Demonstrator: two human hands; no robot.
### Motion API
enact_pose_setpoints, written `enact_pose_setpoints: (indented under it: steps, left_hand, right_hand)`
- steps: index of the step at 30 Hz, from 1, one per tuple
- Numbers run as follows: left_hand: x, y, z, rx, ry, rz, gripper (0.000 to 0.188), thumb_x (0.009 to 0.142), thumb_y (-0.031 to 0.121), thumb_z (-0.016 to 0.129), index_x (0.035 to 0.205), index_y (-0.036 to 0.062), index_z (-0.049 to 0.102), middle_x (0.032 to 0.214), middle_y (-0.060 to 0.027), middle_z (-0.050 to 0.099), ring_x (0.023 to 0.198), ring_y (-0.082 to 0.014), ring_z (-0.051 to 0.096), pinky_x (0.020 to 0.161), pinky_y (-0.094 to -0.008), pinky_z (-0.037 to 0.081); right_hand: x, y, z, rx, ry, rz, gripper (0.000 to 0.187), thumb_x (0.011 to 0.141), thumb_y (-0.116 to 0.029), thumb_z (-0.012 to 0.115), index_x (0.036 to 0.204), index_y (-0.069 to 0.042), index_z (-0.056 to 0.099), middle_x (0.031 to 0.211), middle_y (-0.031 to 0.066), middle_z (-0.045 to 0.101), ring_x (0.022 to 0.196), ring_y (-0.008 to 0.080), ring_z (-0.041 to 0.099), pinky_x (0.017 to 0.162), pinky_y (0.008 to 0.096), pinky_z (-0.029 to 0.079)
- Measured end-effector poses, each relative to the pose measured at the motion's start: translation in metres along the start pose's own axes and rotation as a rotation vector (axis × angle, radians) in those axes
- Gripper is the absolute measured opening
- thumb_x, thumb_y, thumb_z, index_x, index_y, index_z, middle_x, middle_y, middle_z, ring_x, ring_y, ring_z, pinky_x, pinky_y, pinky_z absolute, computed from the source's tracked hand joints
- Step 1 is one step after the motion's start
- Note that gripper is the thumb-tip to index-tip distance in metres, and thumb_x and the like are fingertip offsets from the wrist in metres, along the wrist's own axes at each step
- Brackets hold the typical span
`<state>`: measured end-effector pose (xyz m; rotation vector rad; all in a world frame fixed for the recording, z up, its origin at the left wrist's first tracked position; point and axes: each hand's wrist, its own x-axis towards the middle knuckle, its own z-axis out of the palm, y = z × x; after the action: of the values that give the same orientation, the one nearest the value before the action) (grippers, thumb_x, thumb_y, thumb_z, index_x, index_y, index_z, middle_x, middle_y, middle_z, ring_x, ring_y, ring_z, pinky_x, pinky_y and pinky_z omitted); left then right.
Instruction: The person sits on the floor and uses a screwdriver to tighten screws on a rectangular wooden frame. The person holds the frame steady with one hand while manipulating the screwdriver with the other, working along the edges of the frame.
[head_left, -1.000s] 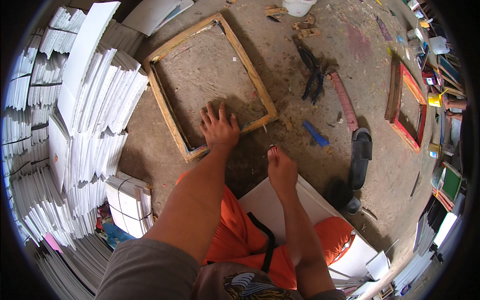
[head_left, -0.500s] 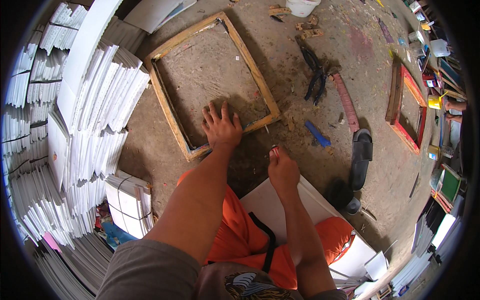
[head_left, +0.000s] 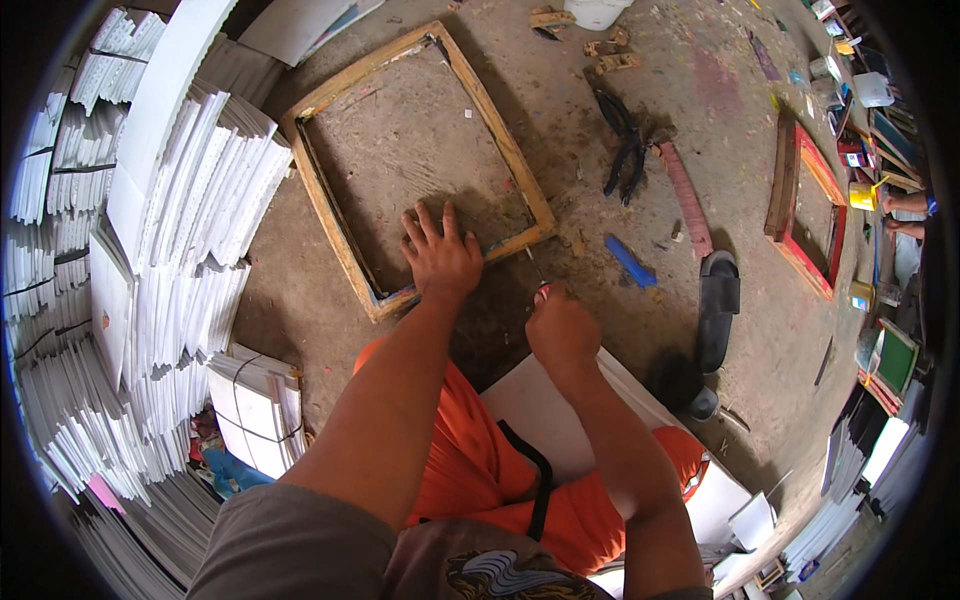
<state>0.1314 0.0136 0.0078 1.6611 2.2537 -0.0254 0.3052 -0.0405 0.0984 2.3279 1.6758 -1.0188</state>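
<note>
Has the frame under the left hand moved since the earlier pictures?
No: the frame shows no visible shift in any direction against the pliers.

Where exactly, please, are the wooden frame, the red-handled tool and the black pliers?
Wooden frame point(head_left: 489, 132): head view, on the middle of its right-side rail.
Red-handled tool point(head_left: 543, 291): head view, on the exposed end of its handle.
Black pliers point(head_left: 630, 141): head view, on their middle.
</note>
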Motion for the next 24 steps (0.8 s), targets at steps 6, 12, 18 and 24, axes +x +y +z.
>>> enact_pose_setpoints:
  steps: [6,12,18,24]
  left_hand:
    - [0.002,0.000,0.005,-0.009,0.029,0.003,0.067,0.103,0.043,0.052,0.164,0.0163,0.039,0.174,-0.0249,0.022,0.160,-0.0499,0.016,0.125,-0.0655,0.022]
    - [0.003,-0.001,0.003,-0.036,0.027,-0.016,0.066,0.103,0.043,0.055,0.162,0.0187,0.041,0.173,-0.0243,0.025,0.161,-0.0482,0.018,0.125,-0.0660,0.023]
    - [0.003,0.000,0.002,-0.049,0.023,-0.039,0.063,0.103,0.043,0.054,0.161,0.0196,0.043,0.173,-0.0215,0.024,0.162,-0.0457,0.017,0.126,-0.0642,0.023]
    - [0.003,0.000,0.001,-0.046,0.023,-0.059,0.062,0.104,0.042,0.053,0.161,0.0204,0.043,0.173,-0.0200,0.025,0.162,-0.0443,0.016,0.126,-0.0632,0.022]
  right_hand:
    - [0.009,0.016,-0.011,0.239,-0.179,0.020,0.033,0.105,-0.032,0.058,0.103,-0.001,0.070,0.094,0.0256,0.075,0.087,0.0442,0.074,0.080,0.0537,0.057]
    - [0.020,0.053,0.026,0.662,-0.203,0.038,0.037,0.107,-0.041,0.059,0.120,-0.007,0.068,0.075,0.0137,0.068,0.057,0.0286,0.062,0.054,0.0427,0.050]
    - [0.006,0.055,0.021,1.319,-0.526,0.355,0.040,0.109,-0.046,0.057,0.113,-0.010,0.074,0.069,0.0038,0.062,0.054,0.0136,0.057,0.046,0.0302,0.042]
    - [-0.007,0.042,0.039,0.426,0.136,-0.176,0.031,0.104,-0.036,0.064,0.112,-0.007,0.073,0.084,0.0210,0.072,0.078,0.0422,0.070,0.069,0.0483,0.055]
